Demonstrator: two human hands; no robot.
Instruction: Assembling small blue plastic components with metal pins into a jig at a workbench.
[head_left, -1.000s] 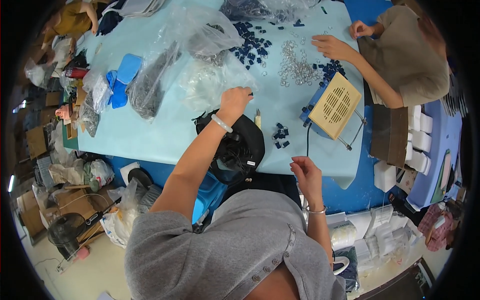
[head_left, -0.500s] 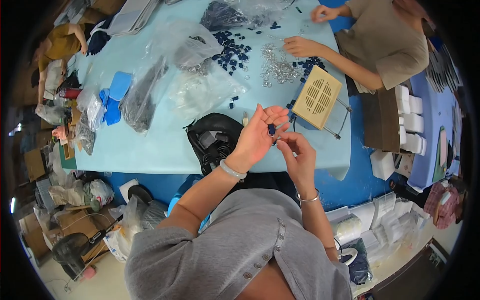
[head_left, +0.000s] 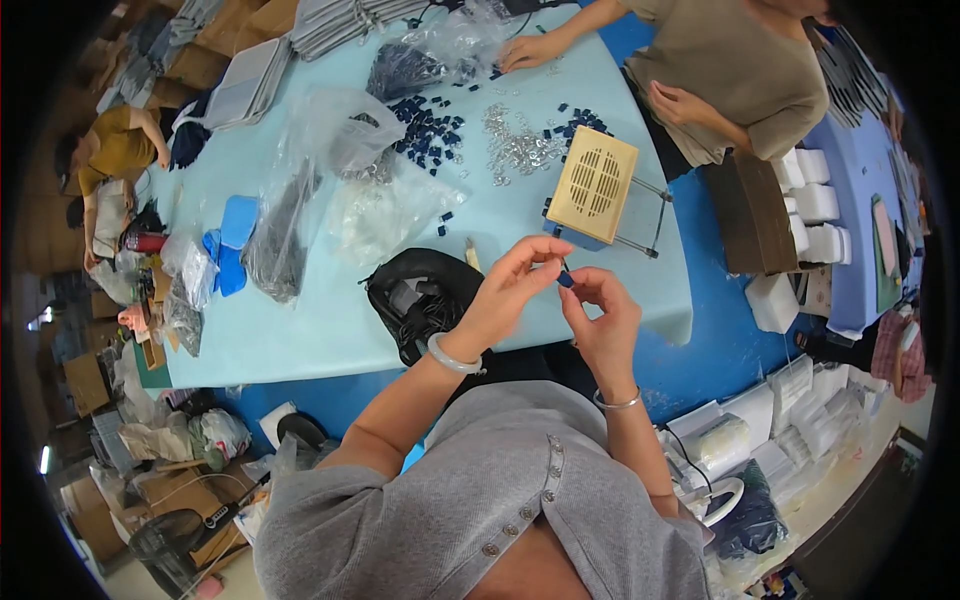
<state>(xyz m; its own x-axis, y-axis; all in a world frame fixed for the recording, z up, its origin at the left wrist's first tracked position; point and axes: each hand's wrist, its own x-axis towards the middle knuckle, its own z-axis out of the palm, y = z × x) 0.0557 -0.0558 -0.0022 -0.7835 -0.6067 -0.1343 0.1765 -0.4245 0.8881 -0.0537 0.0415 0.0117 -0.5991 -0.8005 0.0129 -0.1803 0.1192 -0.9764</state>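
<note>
A small dark blue piece (head_left: 566,281), seemingly a short fabric loop, is pinched between the fingertips of both my hands, in front of my chest above the table's near edge. My left hand (head_left: 512,290) closes on its upper end with thumb and fingers. From the right, the thumb and forefinger of my right hand (head_left: 604,318) grip its lower end. Any metal part on the piece is too small to make out. A black pouch (head_left: 440,283) lies open under my left wrist, with dark cords and parts inside.
Beyond my hands stands a beige vented box (head_left: 597,180) with a metal rod frame. Further off lie piles of dark blue pieces (head_left: 428,137) and silver metal pieces (head_left: 515,150). Clear plastic bags (head_left: 365,215) sit left of them. A co-worker (head_left: 715,75) reaches over the far right side.
My left hand has turned from palm up with the piece lying in it to a pinch, both hands now on the piece. The co-worker's one hand moved left, the other drew back.
</note>
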